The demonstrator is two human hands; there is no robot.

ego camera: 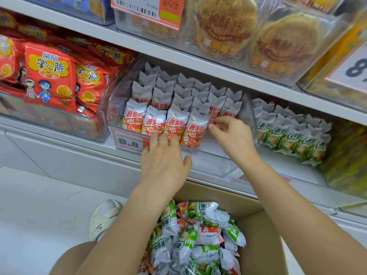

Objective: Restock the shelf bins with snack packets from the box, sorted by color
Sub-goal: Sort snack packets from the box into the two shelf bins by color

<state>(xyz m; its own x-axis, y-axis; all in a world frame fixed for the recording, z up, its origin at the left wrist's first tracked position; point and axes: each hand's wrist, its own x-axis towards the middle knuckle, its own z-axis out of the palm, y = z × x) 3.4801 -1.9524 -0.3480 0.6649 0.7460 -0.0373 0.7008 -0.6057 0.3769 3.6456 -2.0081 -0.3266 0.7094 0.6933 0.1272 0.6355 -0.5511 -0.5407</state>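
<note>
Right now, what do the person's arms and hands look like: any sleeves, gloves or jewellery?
Both forearms are bare as far as the picture shows. The left hand and the right hand wear no gloves, and no rings, watch or bracelet show.

Both forearms are bare from wrist to the lower edge of the view, with no sleeve showing. The left hand (164,165) and the right hand (232,135) wear no gloves; no ring, watch or band shows on either. The nails that show are short and plain. At about 8 o'clock from the left hand lies a pale, off-white shoe (104,219) with a rounded toe and a strap-like fold across its top. At 7 o'clock a bare knee (73,259) shows, uncovered by cloth.
</note>
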